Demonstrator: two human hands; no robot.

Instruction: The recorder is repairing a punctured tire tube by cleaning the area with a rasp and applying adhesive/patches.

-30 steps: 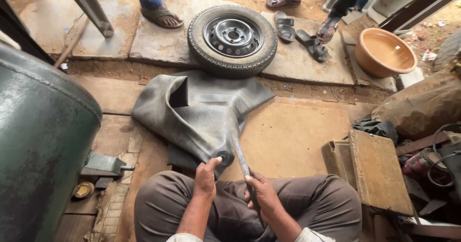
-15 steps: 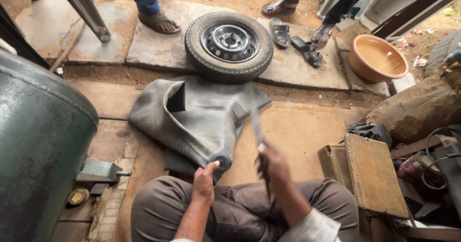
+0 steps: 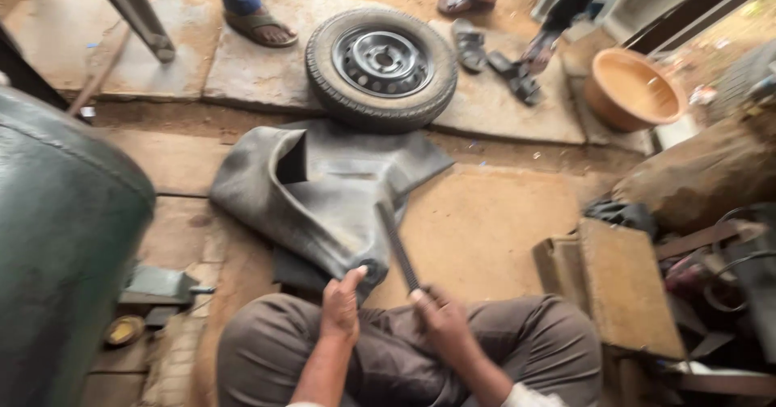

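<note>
Here, a large flat piece of grey rubber, an inner tube [image 3: 323,193], is spread on the ground in the centre of the frame. Its surface is matt, soft and folded, with a dark square opening in the upper left part. Its near end is rounded and is pinched by the left hand [image 3: 343,303]; the thumb is laid on top of the rubber and the other fingers are curled under it, so the hand is closed on the tube.

A long, narrow, dark tool, probably a rasp [image 3: 398,244] with a rough face, is gripped by the right hand [image 3: 438,318] at its lower end. The fingers are wrapped tight around the handle. The upper end of the rasp is laid on the rubber, slightly blurred.

Both hands are seen just above the crossed legs in brown trousers [image 3: 517,350] at the bottom of the frame.

Above the tube, a small car wheel [image 3: 381,67] with a black tyre and a grey steel rim is laid flat on stone slabs. At the upper right, a round clay-coloured bowl [image 3: 632,89] is placed. A big green metal drum [image 3: 61,245], dull and curved, fills the left side. A worn wooden box [image 3: 622,286] is seen at the right. Sandalled feet of other persons [image 3: 259,25] are visible along the top edge.
</note>
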